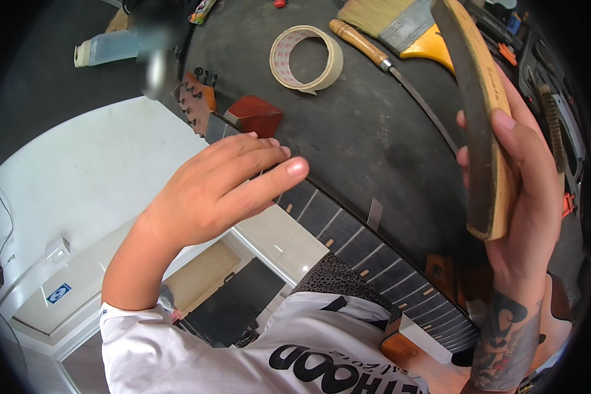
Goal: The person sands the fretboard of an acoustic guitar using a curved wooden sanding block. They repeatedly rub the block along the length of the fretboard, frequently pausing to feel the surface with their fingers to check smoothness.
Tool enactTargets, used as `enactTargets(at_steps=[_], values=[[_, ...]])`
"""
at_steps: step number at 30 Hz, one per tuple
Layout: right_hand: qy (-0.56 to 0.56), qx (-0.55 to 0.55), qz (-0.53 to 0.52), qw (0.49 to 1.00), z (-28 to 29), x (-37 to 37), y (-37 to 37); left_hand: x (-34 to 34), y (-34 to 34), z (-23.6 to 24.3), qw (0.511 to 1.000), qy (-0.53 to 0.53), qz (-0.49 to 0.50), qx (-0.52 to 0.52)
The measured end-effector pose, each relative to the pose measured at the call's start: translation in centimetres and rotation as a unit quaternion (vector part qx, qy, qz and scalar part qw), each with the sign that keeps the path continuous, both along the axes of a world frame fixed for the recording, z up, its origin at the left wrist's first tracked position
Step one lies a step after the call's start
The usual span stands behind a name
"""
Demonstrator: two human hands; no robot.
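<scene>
A guitar lies slantwise before me, its headstock (194, 105) at the far left and its dark fretboard (400, 282) running down toward the lower right. Over the upper part of the neck, my left hand (223, 184) is open with its fingers stretched out; whether the fingertips press on the strip beneath, I cannot tell. My right hand (528, 164) grips a long wooden sanding block (494, 131) with a dark face, raised upright at the right, thumb on its near side. A reddish-brown wooden neck rest (256, 117) sits beside the headstock.
On the dark bench mat (374, 131) are a roll of masking tape (335, 62), a wooden-handled file (414, 95) and a wide brush (400, 26). A small thin metal piece (375, 214) lies by the fretboard. Tools crowd the right edge; a clear bottle (108, 49) is at far left.
</scene>
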State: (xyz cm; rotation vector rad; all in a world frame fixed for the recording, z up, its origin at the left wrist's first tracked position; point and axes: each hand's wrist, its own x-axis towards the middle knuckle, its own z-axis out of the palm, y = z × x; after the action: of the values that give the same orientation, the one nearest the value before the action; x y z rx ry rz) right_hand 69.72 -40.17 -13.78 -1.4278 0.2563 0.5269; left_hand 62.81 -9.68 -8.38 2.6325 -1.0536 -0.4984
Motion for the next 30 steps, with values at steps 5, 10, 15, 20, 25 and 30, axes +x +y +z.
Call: enactTargets(at_steps=[5, 10, 15, 20, 25, 30], values=[[-0.003, 0.018, 0.022, 1.0, -0.1, 0.0, -0.4, 0.0, -1.4, 0.3, 1.0, 0.008, -0.018, 0.0], [-0.011, 0.073, 0.029, 0.997, -0.6, 0.1, -0.4, 0.0, -3.0, 0.4, 0.999, 0.005, -0.051, -0.01], [-0.005, 0.109, 0.025, 0.994, -0.7, 0.1, -0.2, -0.2, -4.2, 0.5, 0.998, 0.018, -0.054, -0.02], [-0.002, 0.154, 0.015, 0.988, -0.9, 0.3, -0.5, -0.1, -6.1, 0.6, 0.996, 0.024, -0.075, -0.029], [0.0, 0.19, 0.017, 0.982, -0.8, 0.8, -0.3, -0.8, -8.5, 0.6, 0.997, 0.034, -0.019, -0.06], [0.01, 0.23, 0.007, 0.973, -0.7, 0.6, -0.5, -0.8, -10.5, 0.4, 0.994, 0.063, -0.044, -0.078]])
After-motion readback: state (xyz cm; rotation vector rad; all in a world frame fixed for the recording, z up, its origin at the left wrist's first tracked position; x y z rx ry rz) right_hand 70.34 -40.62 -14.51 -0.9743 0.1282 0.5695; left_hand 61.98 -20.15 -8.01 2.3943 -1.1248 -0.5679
